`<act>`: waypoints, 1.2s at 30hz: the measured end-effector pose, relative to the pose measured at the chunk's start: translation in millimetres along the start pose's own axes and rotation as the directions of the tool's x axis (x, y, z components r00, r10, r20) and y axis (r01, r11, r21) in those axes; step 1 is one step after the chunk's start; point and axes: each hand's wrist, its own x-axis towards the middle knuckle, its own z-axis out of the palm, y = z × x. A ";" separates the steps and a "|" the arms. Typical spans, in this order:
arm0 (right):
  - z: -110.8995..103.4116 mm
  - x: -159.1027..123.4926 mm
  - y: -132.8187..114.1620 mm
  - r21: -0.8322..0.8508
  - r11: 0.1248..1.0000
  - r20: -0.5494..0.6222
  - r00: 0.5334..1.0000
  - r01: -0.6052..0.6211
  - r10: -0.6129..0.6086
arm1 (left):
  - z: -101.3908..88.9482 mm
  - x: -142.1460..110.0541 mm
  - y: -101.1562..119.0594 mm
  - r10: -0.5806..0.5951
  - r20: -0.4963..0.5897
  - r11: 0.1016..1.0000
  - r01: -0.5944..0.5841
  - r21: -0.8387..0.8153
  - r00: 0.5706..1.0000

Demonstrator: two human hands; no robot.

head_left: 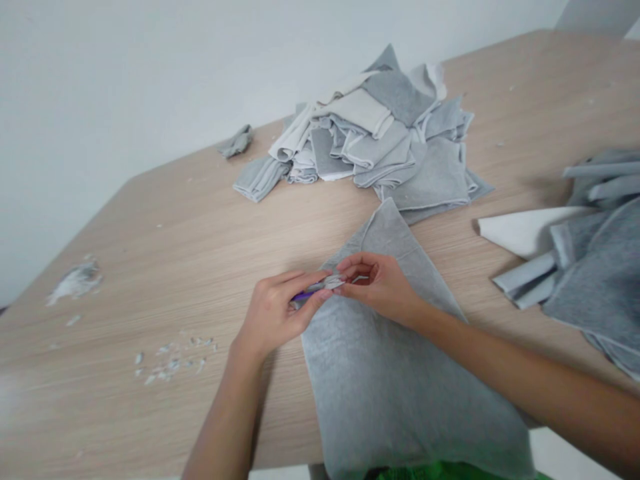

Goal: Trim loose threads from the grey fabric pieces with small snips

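Note:
A grey cloth (395,380) lies across the table's front edge and hangs down toward my lap, with one corner pointing away from me. At its left edge my left hand (277,310) is closed, pinching a bunched bit of the cloth. A slim purple object (306,295) also sits in that hand, mostly covered by the fingers, so its kind is unclear. My right hand (383,287) meets the left one fingertip to fingertip. Its thumb and fingers are closed on the same edge of the cloth.
A heap of grey and off-white cloths (380,133) stands at the back of the wooden table (200,233). More grey cloths (595,260) are piled at the right. Thread scraps (175,360) and a lint clump (76,280) lie left. A crumpled grey cloth (237,141) sits near the wall.

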 end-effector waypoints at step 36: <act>-4.4 1.6 -1.0 -0.081 0.995 0.019 0.998 0.060 -0.059 | -0.2 -0.2 3.3 0.005 -0.025 0.999 -0.004 0.039 1.000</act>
